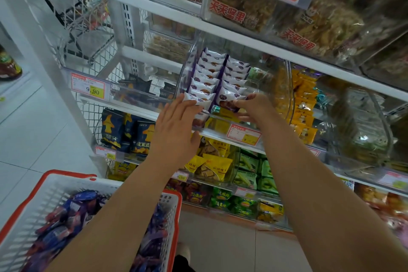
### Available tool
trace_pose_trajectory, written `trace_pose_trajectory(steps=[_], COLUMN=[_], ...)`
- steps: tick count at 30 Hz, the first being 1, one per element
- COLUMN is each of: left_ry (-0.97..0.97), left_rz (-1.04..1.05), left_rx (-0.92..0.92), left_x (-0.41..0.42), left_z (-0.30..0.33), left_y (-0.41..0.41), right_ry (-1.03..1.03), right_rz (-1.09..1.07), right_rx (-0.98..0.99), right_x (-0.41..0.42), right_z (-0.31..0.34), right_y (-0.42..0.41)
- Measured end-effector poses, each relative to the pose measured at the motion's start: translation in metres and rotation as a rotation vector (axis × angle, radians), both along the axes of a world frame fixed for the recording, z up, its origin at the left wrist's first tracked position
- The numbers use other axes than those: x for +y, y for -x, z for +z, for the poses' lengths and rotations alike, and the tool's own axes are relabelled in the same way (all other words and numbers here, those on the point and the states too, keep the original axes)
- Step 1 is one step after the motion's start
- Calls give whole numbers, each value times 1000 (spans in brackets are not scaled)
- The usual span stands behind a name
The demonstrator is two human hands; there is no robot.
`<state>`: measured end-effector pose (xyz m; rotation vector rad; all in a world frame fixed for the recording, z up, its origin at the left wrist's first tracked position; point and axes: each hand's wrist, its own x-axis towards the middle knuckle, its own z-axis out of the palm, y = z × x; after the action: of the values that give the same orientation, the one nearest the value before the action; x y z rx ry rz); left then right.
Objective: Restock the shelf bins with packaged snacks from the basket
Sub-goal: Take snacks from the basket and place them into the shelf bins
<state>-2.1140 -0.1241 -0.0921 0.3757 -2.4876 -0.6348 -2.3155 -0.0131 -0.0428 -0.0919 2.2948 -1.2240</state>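
A clear shelf bin [187, 66] at mid height holds two rows of white and purple snack packs [212, 73] standing on edge. My left hand [176, 126] lies flat with fingers spread against the front pack of the left row. My right hand [254, 108] pinches the front pack [229, 100] of the right row at the bin's front edge. A white basket with a red rim [174, 212] sits at the lower left, under my left forearm, with several purple and blue snack packs [66, 218] inside.
Bins of yellow packs [304, 112] stand right of the purple one, dark blue bags [123, 130] lower left, green packs [249, 174] below. Price tags [90, 88] hang on the shelf fronts. The upper shelf edge [242, 35] overhangs the bin. White floor tiles lie left.
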Motion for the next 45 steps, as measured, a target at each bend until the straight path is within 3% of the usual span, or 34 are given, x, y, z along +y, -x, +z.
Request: trace_pose_trajectory(steps=[9, 13, 17, 21, 23, 27, 31, 34, 37, 41, 45], left_ry=[4, -25, -50, -52, -187, -537, -657, -715, -722, -749, -772], left_rz=[0, -21, -64, 65, 192, 408, 493, 519, 508, 456, 401], left_rx=[-39, -63, 52, 101, -9, -379, -612, -685, -698, -716, -714], left_x=[0, -2, -2, -2, -8, -18, -14, -17, -22, -26, -35], left_z=[3, 3, 3, -22, -54, -118, -150, -172, -186, -194, -198], left_y=[-1, -1, -15, -67, -104, -188, -249, -277, -292, -295, -296], right_ry=[-197, -16, 322, 411, 326, -60, -305, -204, -131, 35, 239], right_rz=[109, 110, 108, 227, 350, 757, 905, 516, 113, -309, -524], right_rx=[417, 514, 447, 388, 254, -31, -253, -650, -864, -968, -975], right_x=[19, 33, 31, 20, 15, 8, 3, -14, -37, -64, -74], right_z=[12, 21, 21, -8, -37, -123, -198, -236, -285, -321, -338], right_y=[-20, -59, -108, -161, -187, -240, -284, -297, -303, -305, -305])
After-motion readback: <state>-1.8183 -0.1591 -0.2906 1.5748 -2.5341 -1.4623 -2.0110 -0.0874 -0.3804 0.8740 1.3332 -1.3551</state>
